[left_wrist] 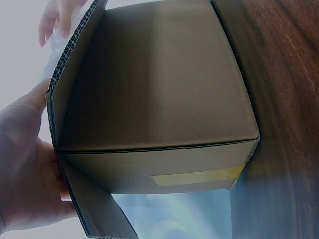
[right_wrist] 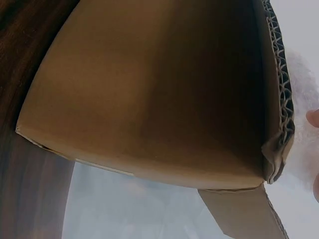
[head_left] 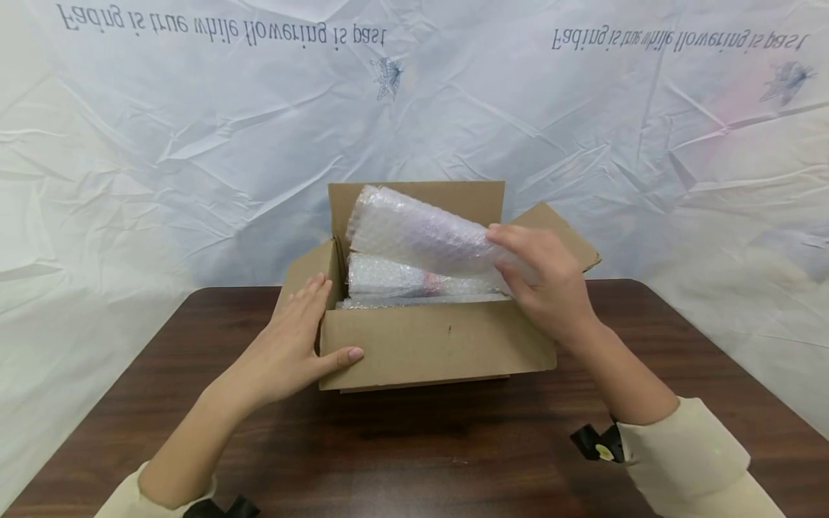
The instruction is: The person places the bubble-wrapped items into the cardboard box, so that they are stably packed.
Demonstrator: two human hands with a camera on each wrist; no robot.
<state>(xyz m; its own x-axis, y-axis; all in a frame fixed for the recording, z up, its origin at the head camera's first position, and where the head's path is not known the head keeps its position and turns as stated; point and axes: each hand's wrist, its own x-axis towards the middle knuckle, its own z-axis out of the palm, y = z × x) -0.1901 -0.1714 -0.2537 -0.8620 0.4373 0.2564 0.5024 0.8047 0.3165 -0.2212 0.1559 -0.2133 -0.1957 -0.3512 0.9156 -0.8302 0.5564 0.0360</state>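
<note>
An open cardboard box (head_left: pixel 440 345) stands with its flaps spread. My right hand (head_left: pixel 547 277) pinches the right end of a pale bubble-wrap roll (head_left: pixel 414 230), which slants over the opening with its left end higher. Under it, inside the box, lies another bubble-wrapped bundle (head_left: pixel 388 277) with a pinkish patch. My left hand (head_left: pixel 298 342) rests at the box's left front corner, fingers straight along the left flap and thumb on the front flap. In the right wrist view, fingertips (right_wrist: pixel 313 118) show at the bubble wrap beyond the box edge.
The box stands on a dark wooden table (head_left: pixel 414 460). Behind it hangs a wrinkled pale cloth (head_left: pixel 259 144) with printed lettering. The right flap (head_left: pixel 560 234) juts outward and the back flap (head_left: pixel 453 193) stands up. Yellowish tape (left_wrist: pixel 199 176) runs along one box side.
</note>
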